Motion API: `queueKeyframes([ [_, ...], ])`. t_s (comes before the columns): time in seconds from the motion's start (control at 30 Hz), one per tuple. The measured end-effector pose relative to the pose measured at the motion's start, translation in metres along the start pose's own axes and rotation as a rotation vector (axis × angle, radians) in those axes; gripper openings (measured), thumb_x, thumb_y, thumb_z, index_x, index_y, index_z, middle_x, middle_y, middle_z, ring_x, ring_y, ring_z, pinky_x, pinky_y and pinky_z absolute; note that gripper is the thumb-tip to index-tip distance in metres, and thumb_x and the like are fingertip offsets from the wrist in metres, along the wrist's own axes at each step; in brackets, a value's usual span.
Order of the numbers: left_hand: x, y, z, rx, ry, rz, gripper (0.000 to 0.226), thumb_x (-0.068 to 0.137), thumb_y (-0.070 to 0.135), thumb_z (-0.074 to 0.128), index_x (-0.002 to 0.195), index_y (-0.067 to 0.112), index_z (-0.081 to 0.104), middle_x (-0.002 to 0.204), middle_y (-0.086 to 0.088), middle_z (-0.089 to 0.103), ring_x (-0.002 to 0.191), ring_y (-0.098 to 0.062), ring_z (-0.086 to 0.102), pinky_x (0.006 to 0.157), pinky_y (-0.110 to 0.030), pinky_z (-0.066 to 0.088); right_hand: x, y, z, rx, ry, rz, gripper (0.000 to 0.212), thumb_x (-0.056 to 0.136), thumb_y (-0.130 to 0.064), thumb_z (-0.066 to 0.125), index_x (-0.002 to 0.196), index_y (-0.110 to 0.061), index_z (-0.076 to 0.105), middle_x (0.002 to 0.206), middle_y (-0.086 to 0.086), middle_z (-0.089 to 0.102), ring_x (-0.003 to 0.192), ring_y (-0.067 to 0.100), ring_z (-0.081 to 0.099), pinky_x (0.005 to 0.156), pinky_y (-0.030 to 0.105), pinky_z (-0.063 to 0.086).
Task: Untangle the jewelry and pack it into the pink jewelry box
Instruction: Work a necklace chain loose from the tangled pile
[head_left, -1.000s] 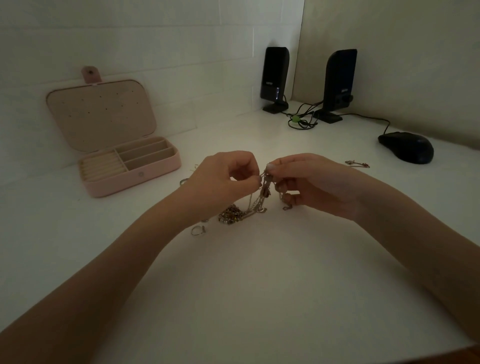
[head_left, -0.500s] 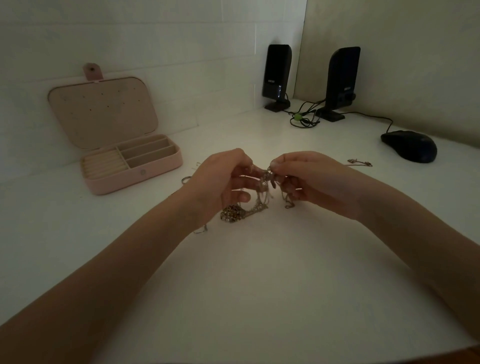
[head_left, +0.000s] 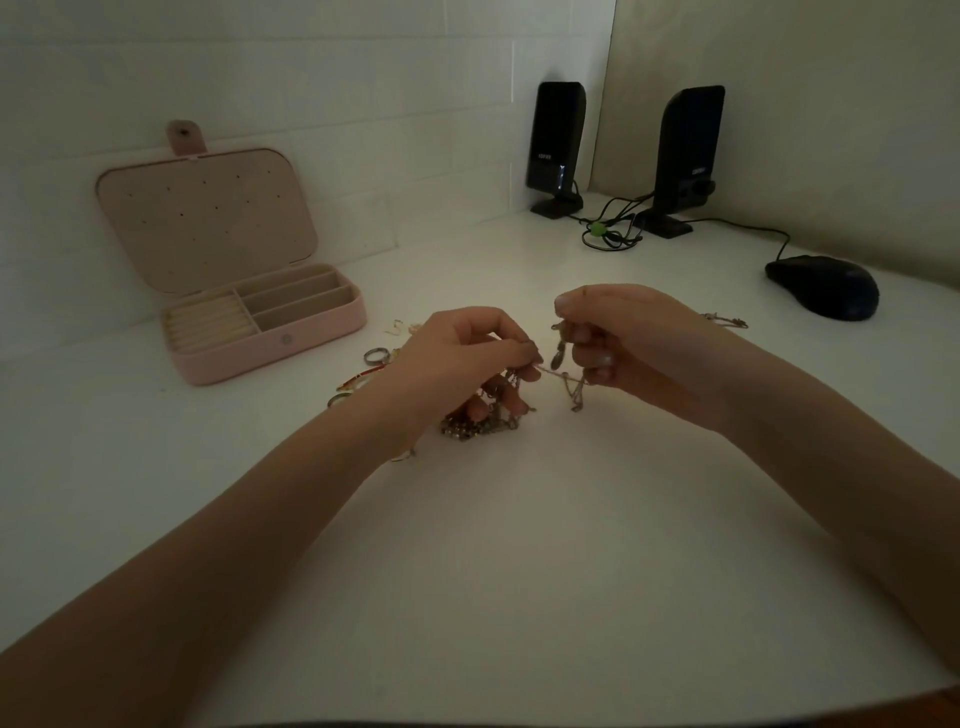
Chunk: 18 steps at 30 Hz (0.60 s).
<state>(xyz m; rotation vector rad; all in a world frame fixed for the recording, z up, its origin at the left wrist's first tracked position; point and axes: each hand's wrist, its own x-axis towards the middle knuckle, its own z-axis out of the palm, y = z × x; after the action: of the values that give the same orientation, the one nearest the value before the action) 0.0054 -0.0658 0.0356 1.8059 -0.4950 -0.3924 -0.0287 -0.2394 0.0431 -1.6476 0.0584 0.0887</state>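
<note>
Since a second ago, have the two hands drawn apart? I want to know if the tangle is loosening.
Yes. Against the mouse, the right hand sits about where it was; the left hand has pulled leftward, opening a gap spanned by chain.

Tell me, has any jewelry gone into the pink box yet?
No, the open pink box shows only bare compartments, while both hands hold the tangled chains.

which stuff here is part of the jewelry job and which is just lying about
Part of the job:
left hand
right hand
tangled chains
loose rings
small chain piece
pink jewelry box, open

Just lying about:
two black speakers
bundled cable
computer mouse
</note>
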Motion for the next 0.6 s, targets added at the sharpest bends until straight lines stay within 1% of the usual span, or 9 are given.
queueKeyframes([
  [0.1,-0.001,0.001,-0.002,-0.009,0.007,0.03,0.012,0.092,0.015,0.06,0.085,0.01,0.068,0.077,0.0,0.072,0.056,-0.013,0.063,0.043,-0.019,0.041,-0.001,0.001,-0.002,-0.198,0.031,-0.001,0.016,0.096,-0.025,0.055,0.091,-0.011,0.062,0.061,-0.007,0.044,0.049,0.005,0.036,0.052,0.02,0.033],
  [0.17,-0.001,0.001,-0.002,0.004,0.022,0.053,0.014,0.092,0.015,0.059,0.084,0.011,0.07,0.075,0.001,0.072,0.056,-0.013,0.064,0.043,-0.018,0.042,-0.001,0.003,0.0,-0.347,0.035,0.001,0.018,0.095,-0.027,0.057,0.097,-0.012,0.068,0.063,-0.004,0.047,0.051,0.005,0.04,0.052,0.02,0.036],
  [0.23,-0.001,0.0,-0.001,0.019,0.04,0.066,0.014,0.092,0.015,0.059,0.085,0.011,0.07,0.073,0.001,0.072,0.054,-0.013,0.064,0.042,-0.018,0.042,-0.001,0.004,0.002,-0.438,0.033,-0.006,0.016,0.094,-0.026,0.06,0.093,-0.015,0.071,0.066,0.001,0.05,0.056,0.009,0.043,0.053,0.022,0.037],
  [0.3,0.0,-0.001,0.0,0.043,0.069,0.084,0.014,0.093,0.014,0.059,0.086,0.008,0.07,0.07,-0.001,0.072,0.052,-0.014,0.065,0.039,-0.019,0.041,-0.001,0.005,0.002,-0.526,0.041,-0.012,0.014,0.092,-0.026,0.063,0.089,-0.017,0.073,0.068,0.002,0.057,0.057,0.01,0.049,0.053,0.021,0.042],
  [0.37,0.0,-0.002,0.001,0.077,0.107,0.102,0.013,0.093,0.015,0.059,0.087,0.007,0.068,0.068,-0.003,0.072,0.05,-0.015,0.065,0.037,-0.018,0.04,0.0,0.007,0.001,-0.621,0.051,-0.033,0.01,0.09,-0.025,0.066,0.087,-0.019,0.074,0.071,-0.002,0.067,0.059,0.007,0.058,0.057,0.02,0.05],
  [0.4,0.001,-0.002,0.001,0.087,0.118,0.105,0.014,0.094,0.015,0.059,0.087,0.006,0.068,0.067,-0.003,0.072,0.049,-0.016,0.065,0.037,-0.018,0.04,0.001,0.009,0.0,-0.661,0.059,-0.048,0.009,0.089,-0.025,0.067,0.087,-0.021,0.074,0.072,-0.004,0.069,0.06,0.005,0.061,0.06,0.02,0.051],
  [0.47,0.0,-0.003,0.001,0.089,0.115,0.098,0.015,0.094,0.016,0.058,0.089,0.004,0.066,0.067,-0.004,0.072,0.05,-0.017,0.066,0.036,-0.019,0.041,0.003,0.011,-0.003,-0.757,0.089,-0.085,0.007,0.086,-0.026,0.069,0.083,-0.026,0.075,0.072,-0.01,0.069,0.061,0.002,0.061,0.061,0.02,0.05],
  [0.57,0.001,-0.005,0.002,0.085,0.099,0.092,0.016,0.095,0.017,0.057,0.09,0.004,0.065,0.067,-0.005,0.072,0.053,-0.021,0.069,0.037,-0.02,0.041,0.005,0.012,-0.006,-0.893,0.147,-0.118,0.007,0.081,-0.034,0.072,0.075,-0.037,0.072,0.081,-0.015,0.069,0.075,0.006,0.065,0.071,0.029,0.053],
  [0.6,0.001,-0.005,0.002,0.084,0.097,0.093,0.016,0.096,0.017,0.057,0.09,0.004,0.065,0.067,-0.005,0.072,0.054,-0.022,0.069,0.037,-0.02,0.042,0.005,0.011,-0.006,-0.892,0.167,-0.146,0.008,0.081,-0.036,0.072,0.074,-0.038,0.07,0.083,-0.017,0.068,0.077,0.004,0.065,0.071,0.028,0.051],
])
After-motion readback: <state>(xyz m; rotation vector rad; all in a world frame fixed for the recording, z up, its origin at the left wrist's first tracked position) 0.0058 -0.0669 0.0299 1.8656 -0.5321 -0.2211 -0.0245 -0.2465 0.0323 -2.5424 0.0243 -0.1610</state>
